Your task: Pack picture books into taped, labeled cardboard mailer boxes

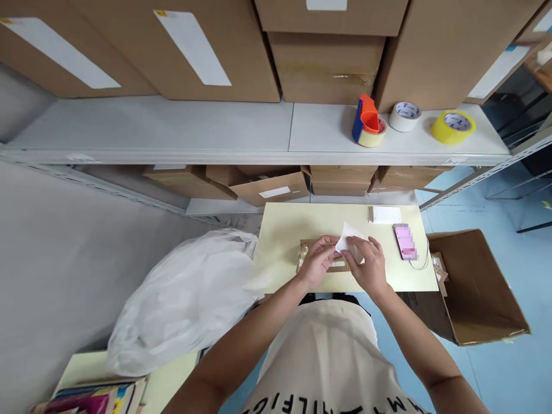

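My left hand (318, 260) and my right hand (366, 265) meet over a small brown cardboard package (304, 253) lying on a pale yellow table (280, 230). Both hands pinch a small white sheet of paper (350, 234) that stands up from between the fingertips above the package. The fingers of both hands are closed on the sheet. Most of the package is hidden under my hands.
A stack of white labels (385, 214) and a phone (405, 241) lie on the table's right part. An open cardboard box (474, 287) stands to the right, a white plastic bag (190, 293) to the left. Tape rolls (452, 126) and a tape dispenser (366, 122) sit on the shelf.
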A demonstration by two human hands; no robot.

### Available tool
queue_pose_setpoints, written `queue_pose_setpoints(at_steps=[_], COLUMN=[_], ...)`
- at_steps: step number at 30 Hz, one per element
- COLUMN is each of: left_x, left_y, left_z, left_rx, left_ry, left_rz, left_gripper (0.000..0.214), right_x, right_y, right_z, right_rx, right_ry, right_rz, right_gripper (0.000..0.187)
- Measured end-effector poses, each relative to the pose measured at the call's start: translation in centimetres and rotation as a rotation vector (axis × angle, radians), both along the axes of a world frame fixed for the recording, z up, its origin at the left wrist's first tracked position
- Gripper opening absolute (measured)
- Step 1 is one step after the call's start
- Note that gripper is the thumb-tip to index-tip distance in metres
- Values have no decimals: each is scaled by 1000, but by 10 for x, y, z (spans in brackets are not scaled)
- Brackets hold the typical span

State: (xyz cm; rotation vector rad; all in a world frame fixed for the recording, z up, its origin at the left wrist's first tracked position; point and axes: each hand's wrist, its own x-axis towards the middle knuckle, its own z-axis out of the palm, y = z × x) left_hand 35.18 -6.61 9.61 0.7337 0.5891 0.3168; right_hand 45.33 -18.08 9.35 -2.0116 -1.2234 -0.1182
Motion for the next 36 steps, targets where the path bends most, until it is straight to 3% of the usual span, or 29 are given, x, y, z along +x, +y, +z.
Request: queue_pose_setpoints(at_steps=[3, 12, 21, 28, 36], left_x=[-19, -56, -82, -81, -85], left_y=[2, -1, 1, -1, 3], left_z=[3, 9, 16, 14, 16], left_rx=[-61, 30, 41, 248, 534], left_ry=[-43, -52, -111, -53, -55], left_rz=[4, 18, 23, 70, 71], left_gripper=[35, 42, 43, 51, 47], right_x=[-13, -55, -77, -80, -81], right_y=[-2, 9, 13, 12, 12], right_z=[8, 24, 28, 36, 47], right_rx=[-1, 42, 84, 57, 42], right_ry=[2, -41, 96, 186, 496], right_rz=[27, 156, 123, 147, 209], right_gripper=[16, 16, 16, 20, 17])
